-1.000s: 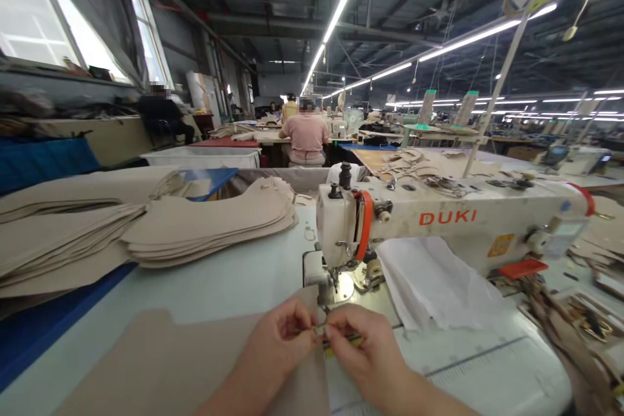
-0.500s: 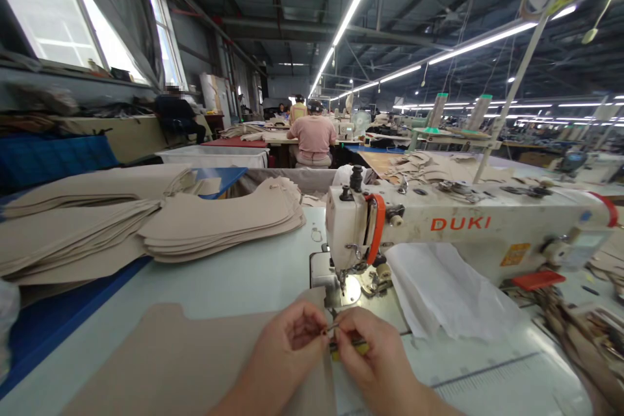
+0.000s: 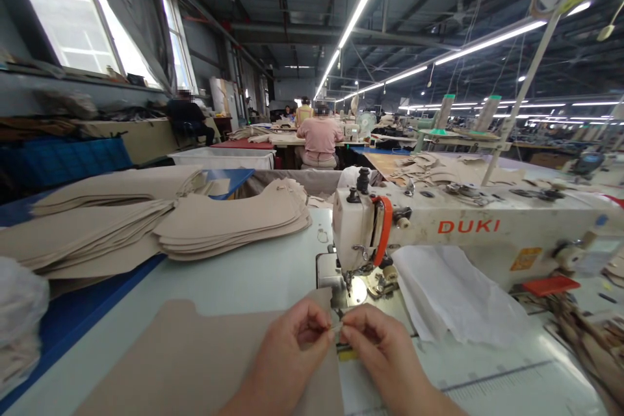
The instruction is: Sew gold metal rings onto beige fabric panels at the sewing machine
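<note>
My left hand (image 3: pixel 292 352) is closed in a pinch, its wrist over a flat beige fabric panel (image 3: pixel 195 354). Fingertip to fingertip with it, my right hand (image 3: pixel 381 352) pinches too, just past the panel's right edge. A small, thin, pale piece shows between the fingertips; its kind I cannot make out. Both hands are on the near side of the needle area of a white sewing machine (image 3: pixel 359 227) marked DUKI. The machine's lamp lights the metal needle plate (image 3: pixel 327 266). The panel's upper right corner lies beside that plate.
Stacks of cut beige panels (image 3: pixel 234 224) lie at the left on the table (image 3: pixel 253 286). White cloth (image 3: pixel 448 292) hangs below the machine arm. A ruler scale (image 3: pixel 507 377) runs along the right front. A plastic bag (image 3: pixel 22 318) is at the left edge. A person in pink (image 3: pixel 319 135) sits ahead.
The whole view has shifted slightly, so the scene sits further right. Both hands keep their pinch close together, and the panel stays put on the table.
</note>
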`<state>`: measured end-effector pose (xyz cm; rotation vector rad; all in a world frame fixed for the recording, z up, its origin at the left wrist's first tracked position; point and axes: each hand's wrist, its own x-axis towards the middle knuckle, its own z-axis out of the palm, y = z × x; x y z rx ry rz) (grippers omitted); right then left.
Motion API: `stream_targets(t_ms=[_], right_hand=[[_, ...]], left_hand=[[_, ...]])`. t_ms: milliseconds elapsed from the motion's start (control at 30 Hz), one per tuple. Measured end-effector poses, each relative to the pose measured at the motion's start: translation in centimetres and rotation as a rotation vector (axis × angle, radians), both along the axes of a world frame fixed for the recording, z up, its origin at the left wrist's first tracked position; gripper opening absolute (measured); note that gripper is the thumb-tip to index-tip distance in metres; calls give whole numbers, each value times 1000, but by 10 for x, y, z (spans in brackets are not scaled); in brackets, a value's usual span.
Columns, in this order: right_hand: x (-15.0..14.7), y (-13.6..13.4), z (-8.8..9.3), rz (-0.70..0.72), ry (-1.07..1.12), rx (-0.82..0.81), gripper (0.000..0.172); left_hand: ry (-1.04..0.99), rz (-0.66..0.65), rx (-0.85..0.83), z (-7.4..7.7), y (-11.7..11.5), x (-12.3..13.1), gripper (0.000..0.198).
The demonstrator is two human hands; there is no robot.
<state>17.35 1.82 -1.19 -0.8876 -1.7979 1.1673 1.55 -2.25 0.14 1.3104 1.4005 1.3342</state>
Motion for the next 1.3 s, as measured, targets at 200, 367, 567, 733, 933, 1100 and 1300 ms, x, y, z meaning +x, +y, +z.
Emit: stream_targets(t_ms=[200,367,567,733,933,1100,1300], right_hand=[[-1,0,5,35,-39,-31,19],[-1,1,3,60,-6,-83,21],[0,1,1,66,5,-105,17],[1,1,4,40,-45,-57,14],[1,2,4,21,-128,40,15],[0,2,6,14,-81,-36,11],[-4,1,2,10,-12,-184,7]], left_hand=[[-47,-34,-32,1,3,-1,6],[-208,-117,-135,5,8,-1,20],[-127,-62,-83,4,5,-1,13],[-51,-56,-36,0,3,-1,9],[-22,-123,-71,0,4,-4,12],[81,-142,-118,6,4,-9,17],[284,-245,-121,22,3,-17,17]])
